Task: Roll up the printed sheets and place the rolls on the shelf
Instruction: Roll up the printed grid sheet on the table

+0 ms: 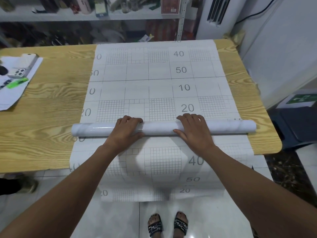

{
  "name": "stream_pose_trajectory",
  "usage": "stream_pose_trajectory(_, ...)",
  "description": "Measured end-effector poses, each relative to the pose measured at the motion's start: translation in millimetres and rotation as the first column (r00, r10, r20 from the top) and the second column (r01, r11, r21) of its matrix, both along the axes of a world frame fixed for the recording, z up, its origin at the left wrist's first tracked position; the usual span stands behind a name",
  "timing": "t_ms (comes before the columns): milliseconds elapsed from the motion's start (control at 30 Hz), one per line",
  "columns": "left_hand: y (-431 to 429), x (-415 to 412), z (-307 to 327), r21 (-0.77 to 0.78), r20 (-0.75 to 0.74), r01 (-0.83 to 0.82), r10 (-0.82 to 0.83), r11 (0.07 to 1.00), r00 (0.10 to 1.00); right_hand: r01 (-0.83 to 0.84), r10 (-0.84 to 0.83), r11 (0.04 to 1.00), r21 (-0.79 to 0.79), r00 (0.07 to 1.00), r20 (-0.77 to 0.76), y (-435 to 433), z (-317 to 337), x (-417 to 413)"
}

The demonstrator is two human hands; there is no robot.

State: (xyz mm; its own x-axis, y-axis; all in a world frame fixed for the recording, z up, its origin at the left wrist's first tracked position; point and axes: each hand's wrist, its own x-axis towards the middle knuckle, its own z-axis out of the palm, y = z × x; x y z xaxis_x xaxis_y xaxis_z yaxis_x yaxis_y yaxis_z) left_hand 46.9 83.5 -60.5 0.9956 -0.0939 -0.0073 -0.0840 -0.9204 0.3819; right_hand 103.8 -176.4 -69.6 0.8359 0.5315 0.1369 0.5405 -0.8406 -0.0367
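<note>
Rolling was the step in hand, I judged: on the table [51, 117] lay the sheet [159, 74], the roll [159, 127] crosswise upon it mid-table, my left hand [126, 129] and right hand [193, 130] both clasping it; next, even turning, ends kept level.

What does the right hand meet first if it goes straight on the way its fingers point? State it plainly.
The right hand lies over the roll, fingers pointing away across the table. Straight on, it would probably meet only the flat printed sheet, near the 20 mark.
</note>
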Motion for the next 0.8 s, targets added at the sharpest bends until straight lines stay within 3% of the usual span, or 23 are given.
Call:
stream_pose_trajectory(400, 1, 6, -1, 0.099, 0.038, 0.024, -0.028, 0.995, 0.999, -0.03, 0.031, 0.999, 0.012, 0.998, -0.047, 0, -3, 4)
stream_pose_trajectory(800, 19, 26, -7, 0.121, -0.071, 0.116, -0.108, 0.986, 0.992, -0.058, 0.055, 0.998, -0.031, 0.993, -0.102, 0, 0, 25)
